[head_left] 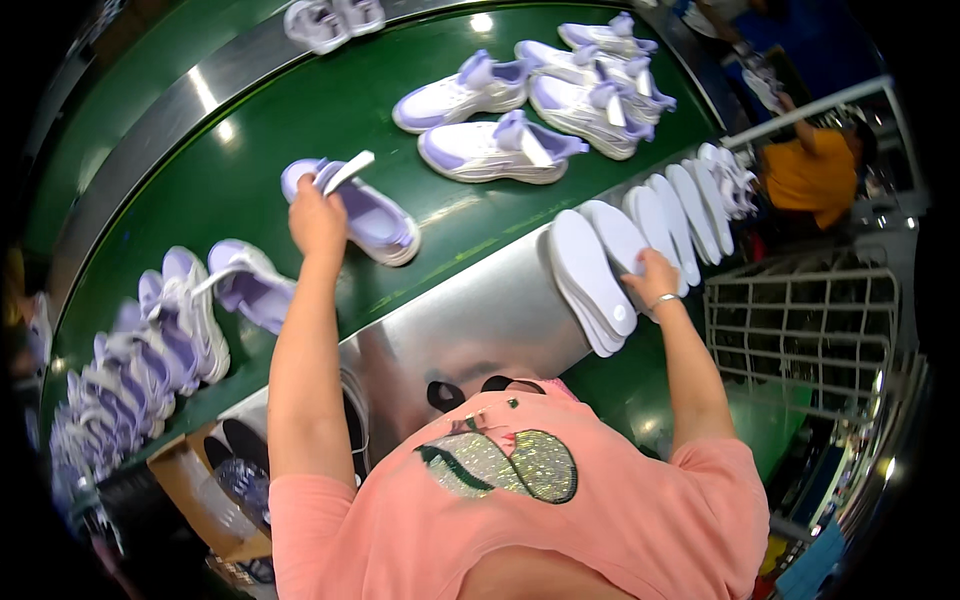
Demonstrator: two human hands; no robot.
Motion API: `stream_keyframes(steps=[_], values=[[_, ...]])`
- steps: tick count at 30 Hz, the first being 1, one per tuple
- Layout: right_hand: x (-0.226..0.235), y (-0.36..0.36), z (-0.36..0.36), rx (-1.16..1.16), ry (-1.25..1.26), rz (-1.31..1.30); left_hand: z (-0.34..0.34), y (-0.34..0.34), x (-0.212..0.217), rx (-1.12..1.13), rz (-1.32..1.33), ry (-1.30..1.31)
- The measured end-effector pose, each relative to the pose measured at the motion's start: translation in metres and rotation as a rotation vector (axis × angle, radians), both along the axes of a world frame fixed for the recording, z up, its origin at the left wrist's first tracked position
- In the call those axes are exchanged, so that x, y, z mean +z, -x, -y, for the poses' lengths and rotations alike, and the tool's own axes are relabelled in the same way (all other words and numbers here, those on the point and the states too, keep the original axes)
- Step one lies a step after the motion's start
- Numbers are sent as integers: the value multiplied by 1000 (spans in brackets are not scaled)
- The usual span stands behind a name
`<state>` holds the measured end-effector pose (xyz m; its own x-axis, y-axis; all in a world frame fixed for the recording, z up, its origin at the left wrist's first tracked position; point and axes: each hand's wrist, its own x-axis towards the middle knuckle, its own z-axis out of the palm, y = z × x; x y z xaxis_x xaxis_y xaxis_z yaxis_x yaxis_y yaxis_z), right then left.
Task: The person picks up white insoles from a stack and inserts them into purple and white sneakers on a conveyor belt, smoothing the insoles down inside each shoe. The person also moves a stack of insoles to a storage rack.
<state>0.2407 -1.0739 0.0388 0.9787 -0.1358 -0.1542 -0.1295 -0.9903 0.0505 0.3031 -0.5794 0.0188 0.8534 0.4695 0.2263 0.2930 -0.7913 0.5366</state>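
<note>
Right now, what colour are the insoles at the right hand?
White insoles, seen best in the head view.

The left hand (320, 222) grips a lavender-and-white shoe (385, 228) on the green bench (240, 190); the right hand (657, 278) touches white insoles (588, 262) along a metal ledge (465, 312).

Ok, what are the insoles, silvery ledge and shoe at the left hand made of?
Insoles: probably foam, smooth matte white. Ledge: likely steel or aluminium, given its grey sheen and blurred reflections. Shoe: soft-looking and matte, perhaps fabric; its pale sole could be rubber or foam.
</note>
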Motion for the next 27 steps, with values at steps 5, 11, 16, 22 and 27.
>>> stream_keyframes(steps=[5,11,16,22,27], values=[[44,-14,-28,13,-336,270,10,24,7,3,-93,76],[84,-38,-200,140,-1238,-690,5,33,3,50,-95,340],[48,-73,-324,606,-535,-566,-2,37,7,-58,-80,430],[23,-56,-348,929,12,-139,8,38,3,32,-75,319],[76,-55,-314,879,33,-455,10,39,-2,83,-77,334]])
